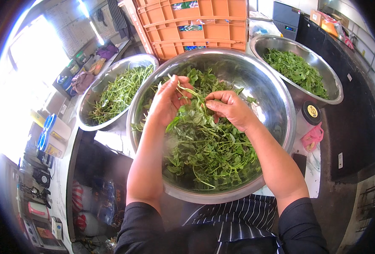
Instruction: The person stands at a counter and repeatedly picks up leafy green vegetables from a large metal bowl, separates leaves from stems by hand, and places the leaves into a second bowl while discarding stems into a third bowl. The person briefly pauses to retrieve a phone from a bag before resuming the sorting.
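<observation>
My left hand (170, 100) is over the large stainless steel bowl (278, 104), its thumb and curled fingers around pale stems of a leafy green sprig (201, 103). My right hand (230, 106) pinches the same sprig between thumb and forefinger, a little to the right. The sprig's leaves hang between both hands. Below them, loose leafy greens (209, 143) with long thin stems cover much of the bowl's inside. Part of the greens is hidden behind my hands and forearms.
Left of the bowl, a steel basin (87, 122) holds cut green stems (124, 92). Picked leaves (295, 71) fill another basin (335, 92) at right. Orange plastic crates (193, 28) stand behind. A black-lidded jar (311, 112), pink plastic bag (313, 138) and phone (299, 163) lie right.
</observation>
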The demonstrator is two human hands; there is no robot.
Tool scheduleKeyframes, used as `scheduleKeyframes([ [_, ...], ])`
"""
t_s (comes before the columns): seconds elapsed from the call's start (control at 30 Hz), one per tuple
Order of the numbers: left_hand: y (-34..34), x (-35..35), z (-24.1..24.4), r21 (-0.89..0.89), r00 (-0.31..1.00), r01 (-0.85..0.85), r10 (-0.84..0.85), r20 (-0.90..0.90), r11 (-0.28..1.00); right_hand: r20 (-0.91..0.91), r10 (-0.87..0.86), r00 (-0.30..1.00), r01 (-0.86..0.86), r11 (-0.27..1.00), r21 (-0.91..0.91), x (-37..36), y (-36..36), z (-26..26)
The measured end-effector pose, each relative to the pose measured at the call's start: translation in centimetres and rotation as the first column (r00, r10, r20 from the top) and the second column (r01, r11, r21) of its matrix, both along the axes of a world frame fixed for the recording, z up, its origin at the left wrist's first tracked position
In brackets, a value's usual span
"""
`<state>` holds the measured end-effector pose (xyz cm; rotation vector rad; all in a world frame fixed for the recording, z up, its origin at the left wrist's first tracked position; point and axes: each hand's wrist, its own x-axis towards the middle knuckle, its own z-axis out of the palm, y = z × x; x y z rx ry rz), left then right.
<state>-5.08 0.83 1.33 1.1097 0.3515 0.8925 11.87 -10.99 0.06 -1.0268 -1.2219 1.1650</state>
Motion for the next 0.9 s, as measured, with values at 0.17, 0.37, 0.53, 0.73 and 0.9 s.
scheduleKeyframes([
  [0.17,-0.8,-0.2,0.1,0.146,0.966,0.146,-0.110,-0.232,0.978,0.251,-0.151,0.956,0.122,0.984,0.128,-0.2,0.1,0.0],
  [0.37,-0.7,-0.2,-0.1,0.179,0.963,0.045,0.004,-0.268,0.983,0.445,-0.618,0.648,0.252,0.726,0.640,-0.3,0.6,0.0],
  [0.53,-1.0,0.2,0.0,0.274,0.945,-0.127,0.200,-0.258,0.953,0.420,-0.588,0.692,0.351,0.781,0.517,0.3,0.4,-0.1],
  [0.73,-1.5,0.8,-0.2,0.293,0.952,-0.212,0.265,-0.152,0.932,0.398,-0.267,0.878,0.224,0.963,0.152,-1.5,-0.3,0.5],
  [0.9,-2.6,1.5,-0.7,0.370,0.932,-0.197,0.290,-0.217,0.908,0.190,-0.201,0.961,0.204,0.979,0.007,-1.5,0.6,-1.2],
])
